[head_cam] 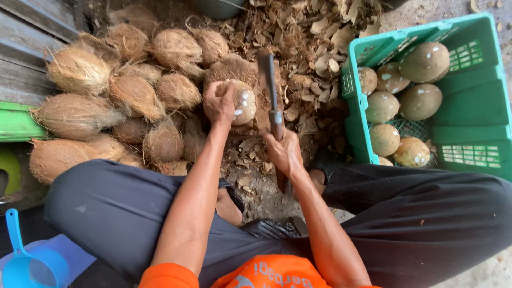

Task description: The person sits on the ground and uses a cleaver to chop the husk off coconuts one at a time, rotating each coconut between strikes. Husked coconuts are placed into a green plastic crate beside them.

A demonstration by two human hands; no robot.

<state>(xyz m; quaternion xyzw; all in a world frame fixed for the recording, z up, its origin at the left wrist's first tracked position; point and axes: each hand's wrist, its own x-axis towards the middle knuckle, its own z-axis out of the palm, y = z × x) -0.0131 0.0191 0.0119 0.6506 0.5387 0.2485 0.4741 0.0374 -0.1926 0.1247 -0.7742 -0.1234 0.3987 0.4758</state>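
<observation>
Left hand (220, 102) stretches far, fingers clamped over the peeled coconut (242, 101) on the chopping block (234, 72). Right hand (282, 152) grips the cleaver (268, 85), blade poised just right of the nut.

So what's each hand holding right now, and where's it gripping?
The left hand grips the peeled coconut by its left side, steadying it on the block. The right hand holds the cleaver by its handle.
</observation>
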